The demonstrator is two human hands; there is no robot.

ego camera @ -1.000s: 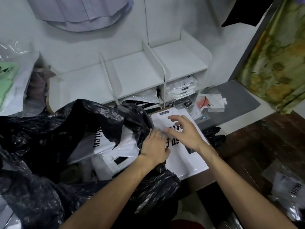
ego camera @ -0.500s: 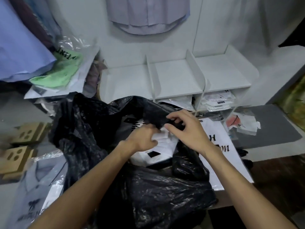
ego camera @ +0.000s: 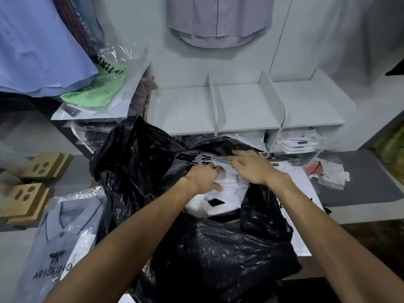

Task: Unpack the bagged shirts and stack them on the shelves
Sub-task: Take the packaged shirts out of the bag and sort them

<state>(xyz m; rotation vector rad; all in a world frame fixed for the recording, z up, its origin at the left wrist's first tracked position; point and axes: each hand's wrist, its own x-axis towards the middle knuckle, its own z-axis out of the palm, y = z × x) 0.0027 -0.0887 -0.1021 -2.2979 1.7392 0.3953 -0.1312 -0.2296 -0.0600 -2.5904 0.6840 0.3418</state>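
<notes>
Hands first: our left hand [ego camera: 204,179] is curled, fingers gripping the clear wrap of a white bagged shirt [ego camera: 229,182] inside the black sack [ego camera: 218,248]. Our right hand [ego camera: 251,168] lies just beside it, fingers bent over the same packet at the sack's far lip; whether it pinches the wrap or the black plastic we cannot tell. The sack gapes in front of us, with more white packets [ego camera: 215,204] showing under the left wrist (one has a small dark label). Behind it stands the white shelf unit [ego camera: 247,106], its top split by two upright dividers, and folded packs [ego camera: 297,142] fill the lower right cubby. Another white packet [ego camera: 293,182] lies flat to the right of the sack. At lower left rests a bagged blue shirt [ego camera: 59,241], and a green one [ego camera: 96,92] sits on a ledge at upper left.
</notes>
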